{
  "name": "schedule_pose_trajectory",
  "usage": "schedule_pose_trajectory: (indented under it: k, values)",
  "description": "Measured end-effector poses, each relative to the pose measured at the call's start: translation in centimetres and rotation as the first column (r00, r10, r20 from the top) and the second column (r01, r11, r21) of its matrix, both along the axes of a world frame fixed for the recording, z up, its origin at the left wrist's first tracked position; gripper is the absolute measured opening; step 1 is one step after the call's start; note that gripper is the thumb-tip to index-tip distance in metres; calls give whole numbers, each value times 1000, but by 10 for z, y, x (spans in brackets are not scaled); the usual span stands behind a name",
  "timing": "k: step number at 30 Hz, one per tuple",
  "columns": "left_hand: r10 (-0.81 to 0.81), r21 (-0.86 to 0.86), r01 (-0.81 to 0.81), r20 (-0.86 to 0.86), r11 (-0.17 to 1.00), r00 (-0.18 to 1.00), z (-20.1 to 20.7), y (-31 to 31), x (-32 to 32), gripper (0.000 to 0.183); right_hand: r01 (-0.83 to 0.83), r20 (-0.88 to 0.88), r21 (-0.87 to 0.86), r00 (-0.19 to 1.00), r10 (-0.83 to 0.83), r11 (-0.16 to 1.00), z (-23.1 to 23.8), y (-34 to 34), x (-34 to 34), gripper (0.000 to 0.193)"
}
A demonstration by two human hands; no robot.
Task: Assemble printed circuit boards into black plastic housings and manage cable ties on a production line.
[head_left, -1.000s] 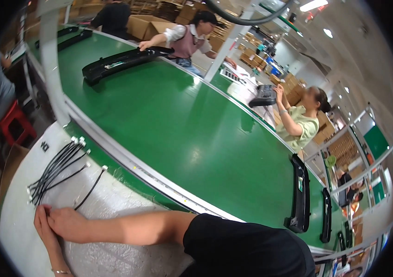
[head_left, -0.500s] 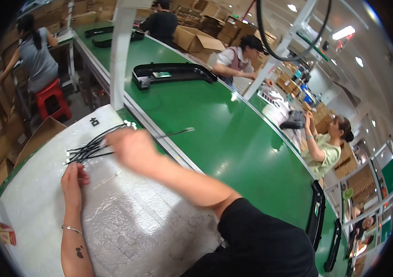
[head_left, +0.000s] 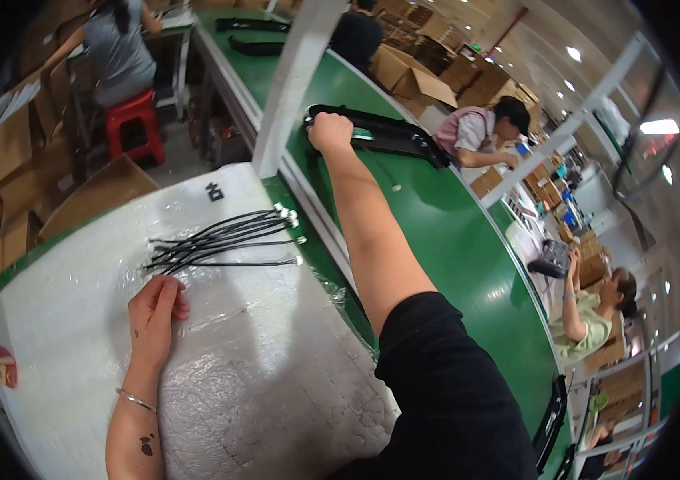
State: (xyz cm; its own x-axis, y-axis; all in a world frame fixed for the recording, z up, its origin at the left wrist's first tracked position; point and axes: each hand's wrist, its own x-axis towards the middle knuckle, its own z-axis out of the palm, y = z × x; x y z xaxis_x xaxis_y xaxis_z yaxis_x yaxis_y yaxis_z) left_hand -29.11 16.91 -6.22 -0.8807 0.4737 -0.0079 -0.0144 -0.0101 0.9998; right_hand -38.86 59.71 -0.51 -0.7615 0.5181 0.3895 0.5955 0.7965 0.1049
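My right hand (head_left: 330,132) reaches far out over the belt and is closed on the near-left end of a long curved black plastic housing (head_left: 400,140). A green circuit board (head_left: 363,134) sits inside that housing. My left hand (head_left: 157,304) rests on the white padded tabletop, fingers curled in with nothing visible in them. Just beyond its fingertips lies a bundle of thin black cables (head_left: 224,238) with white connectors at both ends. On the belt below the housing is a small white connector (head_left: 396,188) on a thin lead, partly hidden by my right forearm.
A green conveyor belt (head_left: 468,264) runs past the white table (head_left: 60,320). A white post (head_left: 296,88) stands between them. More black housings (head_left: 549,424) lie on the belt. Co-workers sit along it, one holding a dark part (head_left: 552,260). Cardboard boxes (head_left: 92,200) stand at left.
My right hand has moved from above the cable bundle out to the housing on the belt. My left hand stays beside the cables. The whole view has shifted.
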Motion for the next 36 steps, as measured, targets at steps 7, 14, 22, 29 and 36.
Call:
schedule_pose_trajectory:
  k: [7,14,22,29,36]
  values:
    - [1,18,-1,-15,1000,1000,1,-11,2,21,102,91,-27,991,-99,994,-28,-7,-7,20]
    - [-49,-35,46,-98,998,994,-2,17,-10,14,-122,502,-160,844,188,979,34,18,134,38]
    - [13,105,20,-308,994,951,-23,-7,-5,11,-701,15,-288,678,735,652,129,-120,406,39]
    - [65,61,-206,-998,977,12,118,-35,102,46,-972,148,-101,195,970,211,113,-233,510,14]
    - [-645,-675,-22,-714,737,273,133,-135,196,30,-961,33,232,160,987,148,63,-155,423,16]
